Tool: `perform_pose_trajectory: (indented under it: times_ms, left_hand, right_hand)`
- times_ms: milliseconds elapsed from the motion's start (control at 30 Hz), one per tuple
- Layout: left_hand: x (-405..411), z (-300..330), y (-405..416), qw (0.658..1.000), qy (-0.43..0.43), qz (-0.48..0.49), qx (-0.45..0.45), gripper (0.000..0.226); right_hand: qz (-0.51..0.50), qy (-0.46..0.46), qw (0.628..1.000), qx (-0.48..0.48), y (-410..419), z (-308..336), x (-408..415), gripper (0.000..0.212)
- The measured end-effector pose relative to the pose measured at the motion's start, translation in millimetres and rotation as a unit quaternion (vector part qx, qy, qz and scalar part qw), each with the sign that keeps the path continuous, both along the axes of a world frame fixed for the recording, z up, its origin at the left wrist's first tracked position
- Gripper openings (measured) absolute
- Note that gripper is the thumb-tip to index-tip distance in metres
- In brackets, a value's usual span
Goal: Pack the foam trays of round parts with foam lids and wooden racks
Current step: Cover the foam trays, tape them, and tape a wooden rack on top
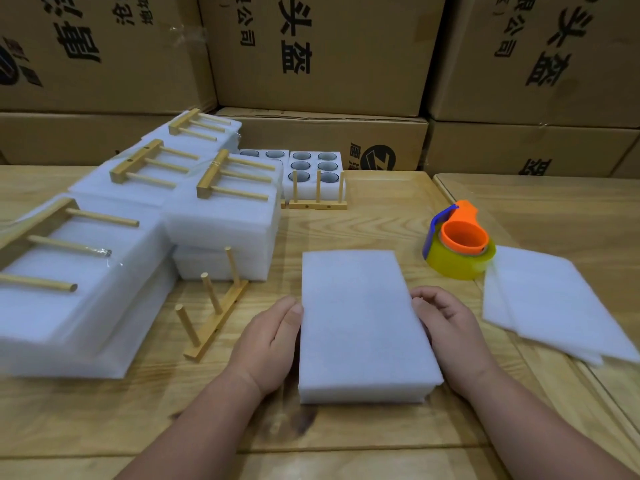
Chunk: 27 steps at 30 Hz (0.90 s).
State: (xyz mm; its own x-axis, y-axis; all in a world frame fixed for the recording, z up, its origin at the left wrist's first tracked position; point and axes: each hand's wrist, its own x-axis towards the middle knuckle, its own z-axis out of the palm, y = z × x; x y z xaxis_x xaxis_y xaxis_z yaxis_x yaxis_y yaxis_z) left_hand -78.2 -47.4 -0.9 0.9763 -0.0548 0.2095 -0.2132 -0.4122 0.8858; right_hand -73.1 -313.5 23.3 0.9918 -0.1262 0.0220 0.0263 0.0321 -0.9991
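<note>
1. Holding a covered foam tray [360, 323] between both hands, a person works at a wooden table [363, 223]; the tray lies flat on the table in the near centre, and a white foam lid hides its contents.
2. The left hand [268, 344] presses against the tray's left long side, thumb lying along the top edge, fingers curled down the side wall in a grasp.
3. The right hand [446, 327] grips the opposite long side, fingertips bent over the top edge of the lid.
4. Just left of the tray, a loose wooden rack [213, 306] with three upright pegs lies on the table, near the left hand but not touching it.
5. Further left, several packed foam bundles [86, 271] are stacked, each with a wooden rack laid on top, pegs pointing right.
6. At the far side of the table, an uncovered foam tray [315, 168] shows round parts seated in six holes; another three-peg rack [318, 199] stands just in front of it. A second open tray beside it is partly hidden by the bundles.
7. To the right, an orange and blue tape dispenser [459, 242] holds a roll of yellowish tape.
8. Near the right hand, a loose stack of thin foam lids [550, 303] lies tilted on the table.
9. Cardboard boxes [311, 53] with printed characters fill the background.
</note>
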Motion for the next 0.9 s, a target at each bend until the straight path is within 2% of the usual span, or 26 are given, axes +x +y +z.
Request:
perform_pose_trajectory:
  times_ms: [267, 367, 467, 533, 567, 633, 767, 833, 900]
  left_hand:
    - [-14, 13, 0, 0.999, 0.001, 0.016, -0.028, 0.040]
    - [-36, 9, 10, 0.996, -0.032, 0.084, -0.029, 0.034]
    - [-58, 3, 26, 0.978, -0.036, 0.189, -0.082, 0.026]
    - [-61, 2, 32, 0.965, -0.015, 0.222, -0.137, 0.006]
    - [-57, 2, 33, 0.960, -0.001, 0.233, -0.157, 0.024]
    - [-52, 4, 36, 0.949, 0.044, 0.248, -0.190, 0.041]
    - [-28, 15, 37, 0.941, 0.129, 0.263, -0.168, 0.075]
    - [-15, 24, 37, 0.933, 0.148, 0.278, -0.172, 0.065]
    - [-7, 29, 40, 0.925, 0.143, 0.314, -0.157, 0.040]
  right_hand:
    - [-0.020, 0.012, 1.000, 0.002, -1, -2, 2, 0.027]
    - [-0.039, 0.014, 0.999, 0.025, -4, -6, 6, 0.031]
    - [-0.039, 0.014, 0.999, 0.019, -5, -9, 8, 0.026]
    - [-0.036, 0.017, 0.999, 0.010, -5, -10, 8, 0.022]
    - [-0.035, 0.018, 0.999, 0.007, -5, -10, 9, 0.021]
    - [-0.031, 0.020, 0.999, 0.002, -5, -9, 9, 0.022]
    - [-0.032, 0.017, 0.999, -0.008, -4, -8, 7, 0.025]
    - [-0.036, 0.017, 0.999, -0.014, -3, -8, 6, 0.024]
    - [-0.038, 0.018, 0.999, -0.021, -2, -8, 4, 0.023]
